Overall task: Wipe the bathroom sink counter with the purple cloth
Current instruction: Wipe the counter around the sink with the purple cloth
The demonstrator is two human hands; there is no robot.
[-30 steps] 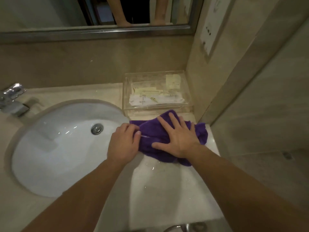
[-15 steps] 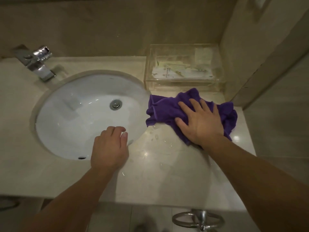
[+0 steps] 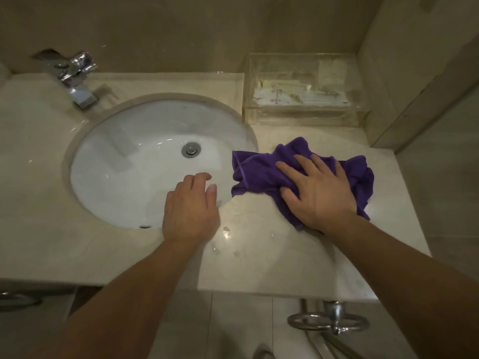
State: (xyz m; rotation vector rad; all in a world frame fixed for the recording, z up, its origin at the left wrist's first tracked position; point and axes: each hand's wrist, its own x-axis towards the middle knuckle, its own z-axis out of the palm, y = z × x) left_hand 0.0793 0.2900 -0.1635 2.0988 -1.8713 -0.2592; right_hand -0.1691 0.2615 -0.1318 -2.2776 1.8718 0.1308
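The purple cloth (image 3: 261, 174) lies crumpled on the beige stone counter (image 3: 259, 255), just right of the white oval sink basin (image 3: 134, 172). My right hand (image 3: 317, 193) presses flat on the cloth with fingers spread, covering its right half. My left hand (image 3: 190, 208) rests at the basin's front right rim, fingers loosely curled, holding nothing and a little apart from the cloth's left edge. Water drops glisten on the counter between my hands.
A chrome faucet (image 3: 75, 81) stands at the back left. A clear acrylic box (image 3: 305, 92) of toiletry packets sits in the back right corner against the wall. A metal towel ring (image 3: 329, 322) hangs below the counter's front edge.
My left hand let go of the cloth and drew back to the basin rim. The view tilted down, so the mirror left the frame. My right hand stays pressed on the cloth.
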